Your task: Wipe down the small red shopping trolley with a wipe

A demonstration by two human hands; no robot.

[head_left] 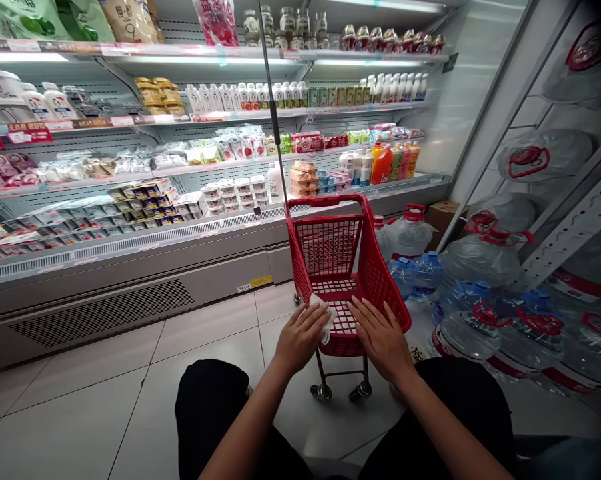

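Note:
A small red plastic shopping cart (387,280) stands on the tiled floor between my knees. My left hand (300,337) is at the cart's near left corner, its fingers together over a crumpled white tissue (326,327). Part of the tissue hangs below the fingertips, against the red grid. My right hand (380,333) lies flat at the near right side of the cart, fingers stretched out and slightly apart, with nothing in it. Both palms face down, so their undersides are hidden. White floor shows through the grid of the cart's bottom.
A refrigerated display case (220,247) with shelves of yogurt cups, bottles and bags runs along the left and back. Several large water bottles (467,330) crowd the floor at right, beside a white metal rack (560,220). A thin dark pole (275,123) rises behind the cart.

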